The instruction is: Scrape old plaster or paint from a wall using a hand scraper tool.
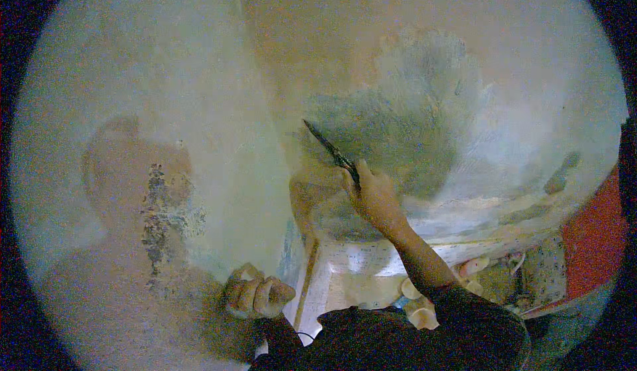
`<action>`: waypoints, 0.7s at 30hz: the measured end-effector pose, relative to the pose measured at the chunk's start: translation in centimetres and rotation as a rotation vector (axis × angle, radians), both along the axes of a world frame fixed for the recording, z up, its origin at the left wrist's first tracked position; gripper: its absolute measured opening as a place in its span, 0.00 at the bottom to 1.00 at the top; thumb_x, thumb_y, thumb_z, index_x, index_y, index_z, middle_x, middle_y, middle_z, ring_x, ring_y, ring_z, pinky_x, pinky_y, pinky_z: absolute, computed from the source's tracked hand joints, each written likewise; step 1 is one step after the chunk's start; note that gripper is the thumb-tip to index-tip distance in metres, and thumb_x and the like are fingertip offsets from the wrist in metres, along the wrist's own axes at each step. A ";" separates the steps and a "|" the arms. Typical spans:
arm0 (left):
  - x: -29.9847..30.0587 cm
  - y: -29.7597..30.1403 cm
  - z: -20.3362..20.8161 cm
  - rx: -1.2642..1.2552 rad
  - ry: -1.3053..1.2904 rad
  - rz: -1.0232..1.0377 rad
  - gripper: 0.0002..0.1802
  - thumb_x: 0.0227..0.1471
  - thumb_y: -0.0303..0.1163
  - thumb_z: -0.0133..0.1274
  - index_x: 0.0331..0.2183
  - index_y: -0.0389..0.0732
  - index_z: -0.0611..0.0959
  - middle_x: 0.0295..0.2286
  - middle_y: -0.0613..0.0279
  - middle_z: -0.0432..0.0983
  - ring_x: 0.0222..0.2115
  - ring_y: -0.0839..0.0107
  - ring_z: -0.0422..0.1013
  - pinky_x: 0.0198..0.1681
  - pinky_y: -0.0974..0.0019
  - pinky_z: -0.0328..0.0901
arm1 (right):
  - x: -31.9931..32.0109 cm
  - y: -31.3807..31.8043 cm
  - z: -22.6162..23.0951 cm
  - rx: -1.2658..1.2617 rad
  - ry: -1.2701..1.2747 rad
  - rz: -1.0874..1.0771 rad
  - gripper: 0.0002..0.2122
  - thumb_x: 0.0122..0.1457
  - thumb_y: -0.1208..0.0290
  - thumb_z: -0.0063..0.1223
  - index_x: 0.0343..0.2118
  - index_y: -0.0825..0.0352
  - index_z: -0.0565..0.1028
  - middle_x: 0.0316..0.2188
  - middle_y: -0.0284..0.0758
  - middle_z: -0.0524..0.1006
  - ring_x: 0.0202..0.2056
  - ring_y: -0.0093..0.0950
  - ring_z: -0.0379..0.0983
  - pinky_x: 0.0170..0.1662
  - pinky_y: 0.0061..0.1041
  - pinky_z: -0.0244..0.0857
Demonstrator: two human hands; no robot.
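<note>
My right hand (pixel 373 197) is closed around a dark, slim, pointed tool (pixel 330 148) with a blade-like end. Its tip points up and left, close to the wall (pixel 318 52) beside the corner; I cannot tell whether it touches. Around the tool spreads a rough grey-green patch (pixel 398 132), with a paler smeared area (pixel 507 132) to its right. My left hand (pixel 265 298) is balled up low, near the left wall (pixel 199 52). A pale, lumpy shape shows at its top, but grain hides whether that is a held thing or fingers.
A dark, flaking patch (pixel 156 218) marks the left wall, beside a broad shadow. Below my right arm is a pale, patterned surface (pixel 358 258) with several round, cup-like things (pixel 423 316) and mixed items. A red surface (pixel 597 235) stands at the far right.
</note>
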State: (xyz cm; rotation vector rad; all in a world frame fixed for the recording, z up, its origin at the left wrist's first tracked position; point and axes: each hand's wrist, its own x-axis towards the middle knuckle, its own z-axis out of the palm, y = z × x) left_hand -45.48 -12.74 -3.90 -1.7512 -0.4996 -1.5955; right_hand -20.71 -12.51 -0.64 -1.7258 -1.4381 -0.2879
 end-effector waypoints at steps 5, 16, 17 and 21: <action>-0.2 0.2 -0.3 0.108 -0.063 -0.029 0.06 0.42 0.36 0.45 0.23 0.45 0.70 0.22 0.64 0.64 0.18 0.69 0.61 0.21 0.65 0.67 | -0.2 0.2 -0.6 -0.068 0.106 0.023 0.09 0.53 0.66 0.48 0.29 0.66 0.67 0.19 0.47 0.71 0.20 0.47 0.68 0.22 0.41 0.60; 0.0 0.8 -1.1 0.193 -0.053 0.003 0.07 0.43 0.37 0.44 0.24 0.45 0.71 0.24 0.62 0.63 0.22 0.69 0.61 0.26 0.62 0.65 | -0.9 -0.5 0.6 0.028 0.070 0.006 0.10 0.52 0.65 0.50 0.26 0.67 0.67 0.15 0.46 0.71 0.17 0.45 0.68 0.21 0.39 0.61; -0.1 0.6 -0.9 0.193 -0.055 0.008 0.07 0.43 0.37 0.44 0.24 0.45 0.71 0.24 0.62 0.63 0.22 0.69 0.61 0.26 0.62 0.65 | -0.9 -0.2 0.6 0.028 0.068 0.011 0.10 0.52 0.65 0.50 0.26 0.67 0.67 0.15 0.46 0.71 0.17 0.45 0.68 0.21 0.39 0.61; -0.6 -0.1 -1.5 0.055 0.013 0.039 0.08 0.45 0.38 0.44 0.26 0.45 0.70 0.27 0.63 0.62 0.25 0.68 0.61 0.28 0.61 0.65 | -0.2 -0.3 -0.1 -0.061 -0.012 0.020 0.09 0.52 0.66 0.49 0.26 0.67 0.67 0.17 0.46 0.72 0.19 0.44 0.69 0.21 0.38 0.62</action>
